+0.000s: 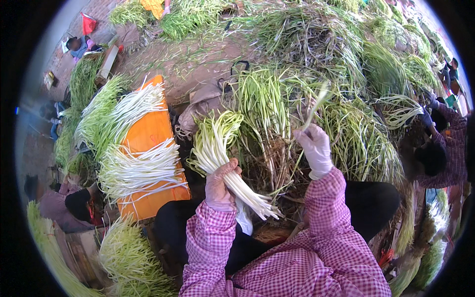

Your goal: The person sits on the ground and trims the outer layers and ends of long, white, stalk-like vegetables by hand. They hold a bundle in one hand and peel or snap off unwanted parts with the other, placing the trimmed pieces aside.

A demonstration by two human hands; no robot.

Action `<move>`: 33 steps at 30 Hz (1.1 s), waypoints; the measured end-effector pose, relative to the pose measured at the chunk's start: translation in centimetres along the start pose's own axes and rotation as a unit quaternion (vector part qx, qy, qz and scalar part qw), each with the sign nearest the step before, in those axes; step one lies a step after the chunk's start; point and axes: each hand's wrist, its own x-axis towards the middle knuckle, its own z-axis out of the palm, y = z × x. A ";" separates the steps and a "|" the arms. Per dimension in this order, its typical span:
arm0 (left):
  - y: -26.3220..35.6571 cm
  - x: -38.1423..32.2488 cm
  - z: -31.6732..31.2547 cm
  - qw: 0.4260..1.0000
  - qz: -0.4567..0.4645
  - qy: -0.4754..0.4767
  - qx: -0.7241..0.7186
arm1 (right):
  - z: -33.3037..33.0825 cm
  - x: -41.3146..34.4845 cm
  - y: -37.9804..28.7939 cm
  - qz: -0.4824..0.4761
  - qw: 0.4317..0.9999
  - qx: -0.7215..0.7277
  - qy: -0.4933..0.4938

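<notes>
My gloved left hand (222,183) grips a thick bundle of garlic chives or similar greens (211,148), white stalk ends towards my lap and curled pale-green leaves pointing away. In my gloved right hand (314,150) a single pale leaf or stalk (318,102) is pinched between thumb and fingers; its upper end is blurred. Just beyond my hands lies a heap of unpeeled stalks with brown roots (276,159). Left of my bundle, an orange board (150,139) bears two piles of clean white stalks (143,170).
Large heaps of greens (311,41) cover the ground ahead. A grey sack (202,100) lies beyond my bundle. At the right, a person in a checked sleeve (451,137) holds stalks in dark gloves. More people sit along the left. Another pile of greens (130,256) is by my left side.
</notes>
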 end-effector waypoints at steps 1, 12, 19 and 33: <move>-0.1 0.0 0.0 1.000 0.008 0.001 0.007 | -0.2 -0.1 -0.9 -0.012 0.999 0.016 -0.032; -1.0 0.5 -0.1 1.000 -0.008 -0.001 0.012 | -1.5 -1.3 5.4 0.127 0.992 0.019 0.012; -1.5 0.9 0.2 0.999 0.024 -0.009 0.037 | -2.6 -1.1 -2.8 -0.083 0.990 0.076 0.081; -1.6 0.3 1.7 0.996 0.070 -0.043 0.017 | 0.3 1.8 -6.4 0.157 0.981 -0.073 -0.092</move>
